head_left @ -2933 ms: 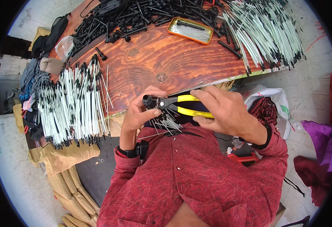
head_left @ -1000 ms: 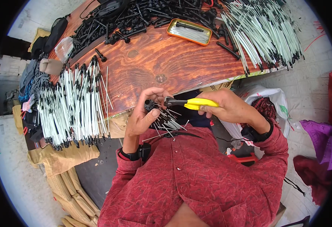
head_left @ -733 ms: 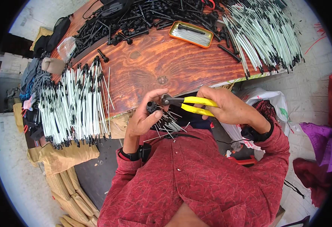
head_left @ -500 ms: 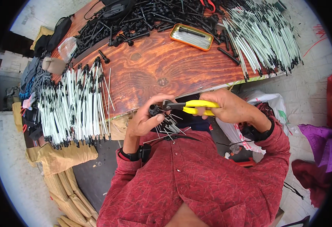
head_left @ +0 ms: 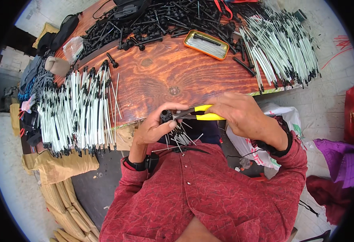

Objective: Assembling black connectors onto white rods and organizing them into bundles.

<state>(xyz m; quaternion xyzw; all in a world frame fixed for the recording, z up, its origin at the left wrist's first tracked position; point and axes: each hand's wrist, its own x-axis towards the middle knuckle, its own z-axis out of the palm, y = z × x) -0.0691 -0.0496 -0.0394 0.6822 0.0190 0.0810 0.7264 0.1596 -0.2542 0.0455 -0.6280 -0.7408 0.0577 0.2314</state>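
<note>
My left hand [head_left: 149,127] is closed around a round black fitting [head_left: 166,116], held just off the near table edge. Thin white rods [head_left: 181,137] fan out below that hand, toward my shirt; how they join the fitting is hidden. From the right, my right hand [head_left: 239,115] grips pliers [head_left: 210,117] with yellow handles, its back turned upward. The dark plier jaws reach the fitting beside my left fingers. What exactly lies between the jaws is too small to tell.
On the wooden table [head_left: 153,86], white rods with black ends lie piled at left [head_left: 78,113] and right [head_left: 282,48]. Black bolt-like parts [head_left: 144,24] heap at the back, near an orange-rimmed tin [head_left: 206,44]. A white plastic bag [head_left: 241,145] hangs below, at right.
My right hand has rolled over the pliers, so its back now faces up and covers more of the handles. My left hand still holds the fitting in nearly the same place.
</note>
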